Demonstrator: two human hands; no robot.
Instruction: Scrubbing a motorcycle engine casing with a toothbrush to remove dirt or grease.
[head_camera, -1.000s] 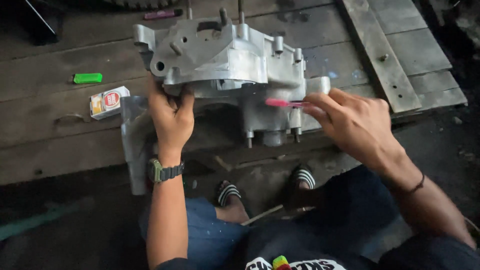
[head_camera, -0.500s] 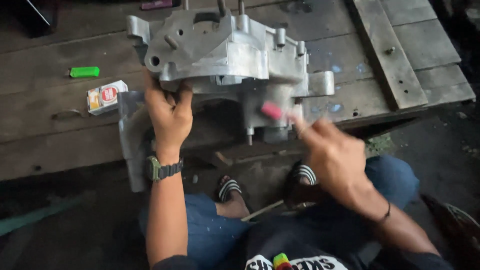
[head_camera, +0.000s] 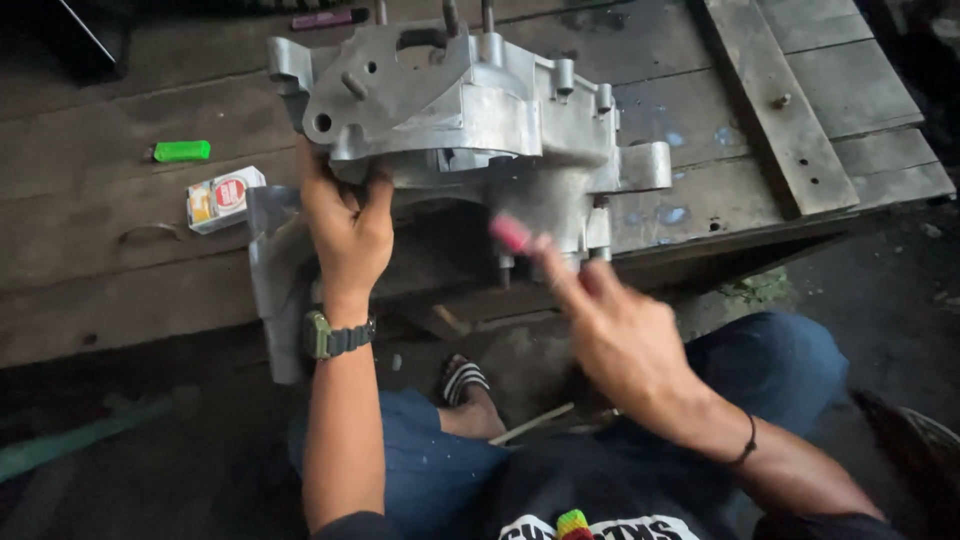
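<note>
The aluminium engine crankcase (head_camera: 470, 110) sits at the near edge of the wooden table (head_camera: 120, 260), its lower portion overhanging toward the person's knees. The left hand (head_camera: 345, 225) is at about 8 o'clock from the casting's centre, its fingers (head_camera: 378, 195) curled under the lower flange and clamped on it. The right hand (head_camera: 620, 335) is off at about 5 o'clock, clear of the metal, with a small pink tool (head_camera: 512, 233) pinched between its fingertips; the tool is blurred and its kind cannot be told, and its tip lies just beside the casting's lower bosses.

As I judge it, the main risk is the crankcase tipping off the edge: only one hand steadies it, and much of its weight seems to hang past the planks, so a slip of that grip could drop it onto the sandalled foot (head_camera: 462, 380) below. The pink tool, lightly held, could also slip out. A green lighter (head_camera: 182, 151) and a small red and white carton (head_camera: 225, 197) lie at 9 o'clock, well clear.
</note>
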